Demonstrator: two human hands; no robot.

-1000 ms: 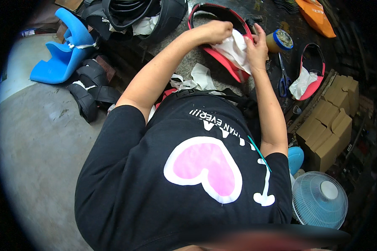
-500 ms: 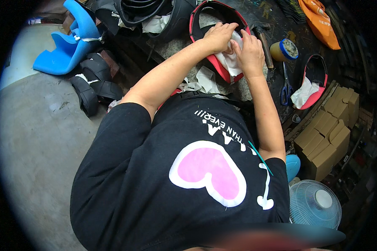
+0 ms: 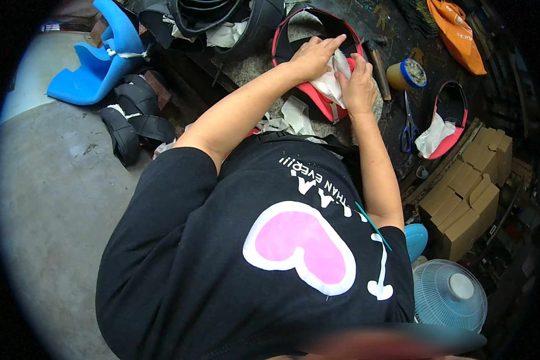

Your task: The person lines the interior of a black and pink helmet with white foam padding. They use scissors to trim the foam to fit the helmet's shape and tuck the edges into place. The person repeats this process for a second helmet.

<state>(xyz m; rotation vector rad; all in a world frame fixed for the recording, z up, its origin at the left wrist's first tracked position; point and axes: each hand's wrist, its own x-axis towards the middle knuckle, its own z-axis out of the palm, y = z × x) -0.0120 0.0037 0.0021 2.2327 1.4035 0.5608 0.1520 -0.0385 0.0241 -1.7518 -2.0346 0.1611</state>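
Observation:
A red-and-black piece like a sun visor cap (image 3: 319,96) lies on a speckled stone slab, its looped band at the far side. White paper (image 3: 335,79) sits inside it, between my hands. My left hand (image 3: 315,59) reaches across from the left side, gripping the visor cap and paper with fingers stretched over them. On the other side my right hand (image 3: 360,87) holds the cap's red edge, fingertips bent over it and thumb against the paper. The palm sides of both hands are hidden.
Torn white paper (image 3: 299,115) lies nearer me. To the right are a hammer (image 3: 380,73), a blue-lidded jar (image 3: 407,74), blue-handled scissors (image 3: 408,129) and a second red-and-black cap (image 3: 447,144). Cardboard boxes (image 3: 465,192) and a fan (image 3: 450,297) stand beyond. Stacked black pieces (image 3: 213,24) and blue foam (image 3: 102,75) are left.
My right hand has drawn slightly toward me, its fingers more bent at the cap's edge. More white paper shows between my hands. The left hand stays in almost the same place.

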